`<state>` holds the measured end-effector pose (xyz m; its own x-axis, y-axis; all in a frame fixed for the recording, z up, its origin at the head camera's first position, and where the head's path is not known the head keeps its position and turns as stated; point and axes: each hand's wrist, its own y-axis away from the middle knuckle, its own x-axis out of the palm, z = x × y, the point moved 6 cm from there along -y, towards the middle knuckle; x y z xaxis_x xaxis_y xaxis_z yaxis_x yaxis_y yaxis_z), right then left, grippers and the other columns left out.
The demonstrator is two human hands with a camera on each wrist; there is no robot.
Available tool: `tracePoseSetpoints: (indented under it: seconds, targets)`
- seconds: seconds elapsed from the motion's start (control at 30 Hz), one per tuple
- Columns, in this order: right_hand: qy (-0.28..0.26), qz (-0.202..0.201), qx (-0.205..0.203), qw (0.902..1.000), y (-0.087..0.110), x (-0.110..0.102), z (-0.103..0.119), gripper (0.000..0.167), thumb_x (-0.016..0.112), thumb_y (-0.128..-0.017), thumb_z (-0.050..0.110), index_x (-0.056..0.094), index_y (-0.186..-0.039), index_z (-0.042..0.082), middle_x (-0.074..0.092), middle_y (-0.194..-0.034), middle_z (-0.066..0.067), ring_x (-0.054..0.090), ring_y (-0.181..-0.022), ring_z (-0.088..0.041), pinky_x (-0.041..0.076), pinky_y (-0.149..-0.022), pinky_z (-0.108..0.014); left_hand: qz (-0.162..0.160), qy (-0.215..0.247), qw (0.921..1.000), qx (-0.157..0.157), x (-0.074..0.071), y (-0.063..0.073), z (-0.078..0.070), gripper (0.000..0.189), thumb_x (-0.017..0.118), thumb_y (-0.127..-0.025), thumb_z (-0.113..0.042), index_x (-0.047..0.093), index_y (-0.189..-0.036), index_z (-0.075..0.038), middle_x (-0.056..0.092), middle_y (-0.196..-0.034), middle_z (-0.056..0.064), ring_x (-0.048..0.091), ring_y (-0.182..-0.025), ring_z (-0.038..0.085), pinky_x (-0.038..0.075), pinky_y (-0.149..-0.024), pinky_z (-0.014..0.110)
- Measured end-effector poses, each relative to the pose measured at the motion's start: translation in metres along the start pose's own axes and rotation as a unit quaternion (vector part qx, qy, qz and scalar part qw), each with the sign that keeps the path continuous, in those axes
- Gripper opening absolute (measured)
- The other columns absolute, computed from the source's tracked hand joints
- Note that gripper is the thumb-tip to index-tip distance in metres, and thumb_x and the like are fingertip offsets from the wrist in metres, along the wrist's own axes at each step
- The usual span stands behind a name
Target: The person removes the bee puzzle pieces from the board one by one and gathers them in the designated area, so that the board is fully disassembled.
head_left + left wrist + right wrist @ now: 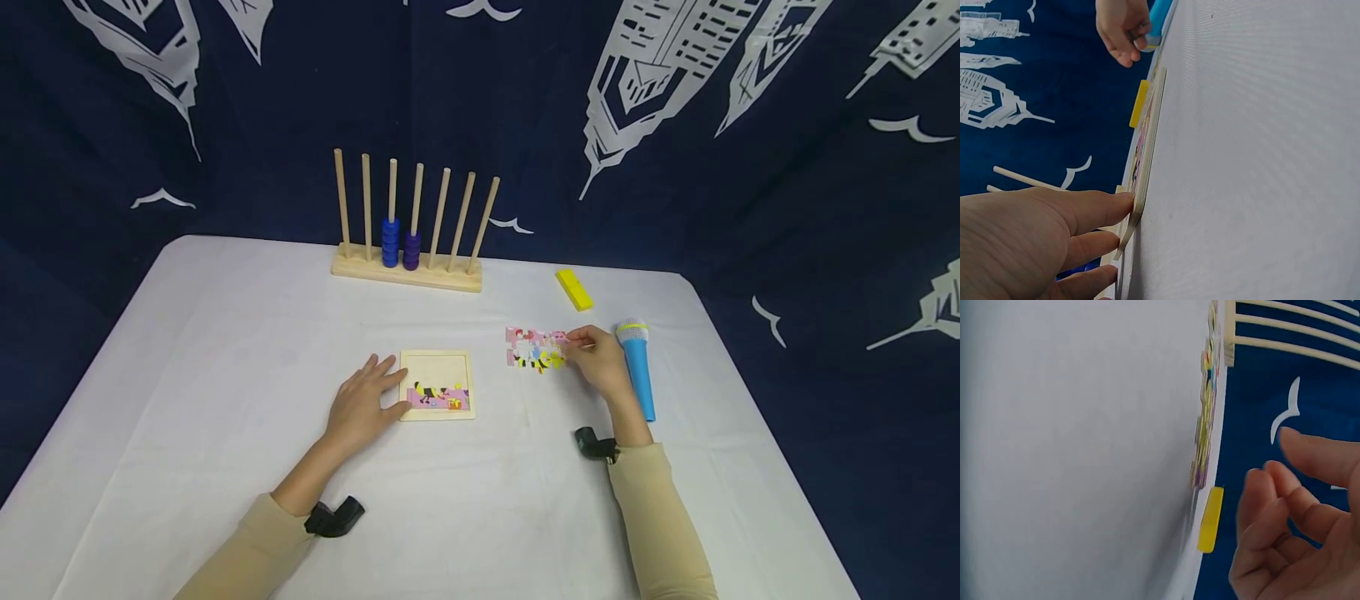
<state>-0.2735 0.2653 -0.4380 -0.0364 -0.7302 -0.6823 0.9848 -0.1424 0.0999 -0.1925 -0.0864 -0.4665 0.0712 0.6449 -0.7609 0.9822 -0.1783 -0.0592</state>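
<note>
A square wooden puzzle tray lies in the middle of the table, with pink pieces showing a bee along its near edge. My left hand rests at the tray's left side, fingers spread and extended; in the left wrist view its thumb touches the rim. To the right lies a group of loose jigsaw pieces, pink, white and yellow. My right hand hovers at their right edge. In the right wrist view a gap shows between its thumb and bent fingers, with nothing held there.
At the back stands a wooden peg rack with blue rings and purple rings. A yellow block lies behind the loose pieces. A blue toy microphone lies just right of my right hand. Behind the table hangs a dark blue curtain.
</note>
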Motion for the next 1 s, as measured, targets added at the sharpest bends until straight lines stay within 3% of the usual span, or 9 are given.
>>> tracePoseSetpoints:
  seconds: [0.2, 0.53, 0.87, 1.0]
  targets:
    - [-0.072, -0.004, -0.024, 0.9971, 0.012, 0.012, 0.023, 0.027, 0.063, -0.093, 0.012, 0.063, -0.118, 0.0, 0.062, -0.105, -0.015, 0.055, -0.084, -0.019, 0.048, -0.068, -0.016, 0.001, -0.002, 1.0, 0.002, -0.002, 0.0, 0.0, 0.055, 0.075, -0.084, -0.02, 0.059, -0.132, 0.001, 0.043, -0.15, 0.021, 0.025, -0.146, 0.042, 0.022, -0.115, 0.063]
    - [-0.175, 0.076, -0.065, 0.9795, 0.037, 0.058, 0.069, 0.031, 0.064, -0.091, 0.005, 0.06, -0.12, -0.005, 0.061, -0.106, -0.017, 0.056, -0.08, -0.021, 0.048, -0.065, -0.024, 0.017, 0.017, 0.9997, -0.003, -0.001, -0.001, 0.004, 0.058, 0.077, -0.082, -0.019, 0.058, -0.134, 0.001, 0.04, -0.152, 0.02, 0.022, -0.148, 0.041, 0.019, -0.115, 0.064]
    - [-0.194, 0.155, -0.094, 0.9641, 0.061, 0.108, 0.109, 0.032, 0.067, -0.089, 0.004, 0.06, -0.119, -0.004, 0.061, -0.107, -0.019, 0.055, -0.075, -0.011, 0.043, -0.062, -0.019, 0.039, 0.032, 0.9987, 0.005, -0.004, 0.0, 0.005, 0.061, 0.076, -0.081, -0.019, 0.056, -0.135, 0.0, 0.038, -0.154, 0.018, 0.021, -0.148, 0.041, 0.019, -0.114, 0.066]
    - [-0.177, 0.18, -0.108, 0.9615, 0.069, 0.125, 0.118, 0.032, 0.07, -0.086, 0.003, 0.062, -0.116, -0.002, 0.061, -0.106, -0.017, 0.056, -0.075, -0.011, 0.049, -0.065, -0.023, 0.051, 0.032, 0.9982, 0.007, -0.005, 0.001, 0.005, 0.061, 0.076, -0.082, -0.02, 0.055, -0.137, -0.001, 0.036, -0.155, 0.018, 0.02, -0.148, 0.041, 0.02, -0.113, 0.066]
